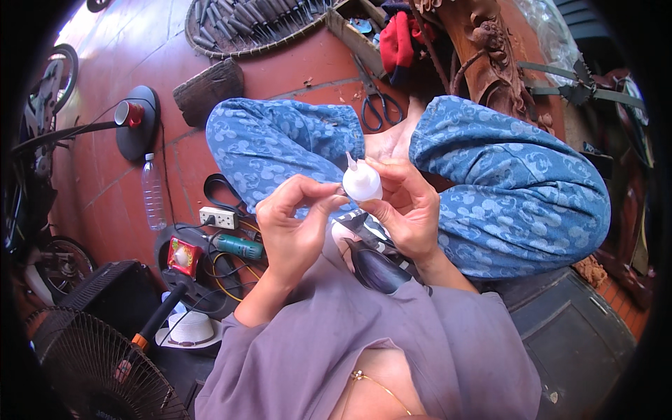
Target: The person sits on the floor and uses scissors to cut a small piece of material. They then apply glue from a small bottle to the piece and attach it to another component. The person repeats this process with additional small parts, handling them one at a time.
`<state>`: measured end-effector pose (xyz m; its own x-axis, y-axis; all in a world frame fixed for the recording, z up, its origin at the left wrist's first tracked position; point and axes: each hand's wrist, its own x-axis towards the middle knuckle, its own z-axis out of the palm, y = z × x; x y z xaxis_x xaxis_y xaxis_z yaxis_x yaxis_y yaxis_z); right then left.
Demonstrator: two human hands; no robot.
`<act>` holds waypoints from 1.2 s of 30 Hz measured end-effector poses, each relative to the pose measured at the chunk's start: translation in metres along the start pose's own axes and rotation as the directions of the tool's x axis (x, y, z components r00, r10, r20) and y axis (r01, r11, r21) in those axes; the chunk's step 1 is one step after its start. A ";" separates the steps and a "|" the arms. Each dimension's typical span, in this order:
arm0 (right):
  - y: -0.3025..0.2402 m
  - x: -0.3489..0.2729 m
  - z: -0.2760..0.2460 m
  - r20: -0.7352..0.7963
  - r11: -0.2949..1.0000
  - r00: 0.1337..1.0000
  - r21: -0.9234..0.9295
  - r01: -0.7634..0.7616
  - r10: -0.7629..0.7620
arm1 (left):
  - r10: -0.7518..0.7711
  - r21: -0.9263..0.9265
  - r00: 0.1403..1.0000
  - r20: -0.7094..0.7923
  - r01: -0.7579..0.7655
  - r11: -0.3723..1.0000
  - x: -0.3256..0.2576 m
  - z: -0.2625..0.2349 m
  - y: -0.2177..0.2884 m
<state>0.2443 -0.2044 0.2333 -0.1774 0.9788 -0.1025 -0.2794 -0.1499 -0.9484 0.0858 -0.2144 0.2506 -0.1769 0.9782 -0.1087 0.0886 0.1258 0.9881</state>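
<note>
Small white squeeze bottle (362,183) held over lap, between knees. Right hand (406,210) clamped round its body; left hand (294,224) fingertips pinching beside the nozzle. Looks like cap-off step; next needs steady twist, bottle upright.

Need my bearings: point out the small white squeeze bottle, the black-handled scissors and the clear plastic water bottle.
small white squeeze bottle (362,183), head view, its body.
black-handled scissors (381,110), head view, the handle loops.
clear plastic water bottle (153,194), head view, mid-body.
</note>
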 end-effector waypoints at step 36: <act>0.035 0.125 0.064 -0.006 0.989 0.999 0.140 0.040 -0.040 | -0.057 -0.427 0.998 0.004 0.053 0.903 0.066 -0.062 -0.028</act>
<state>0.1521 -0.0960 0.2067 -0.1606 0.9848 -0.0662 -0.4153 -0.1283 -0.9006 0.0107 -0.1639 0.2222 -0.1778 0.9701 -0.1655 -0.3480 0.0954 0.9326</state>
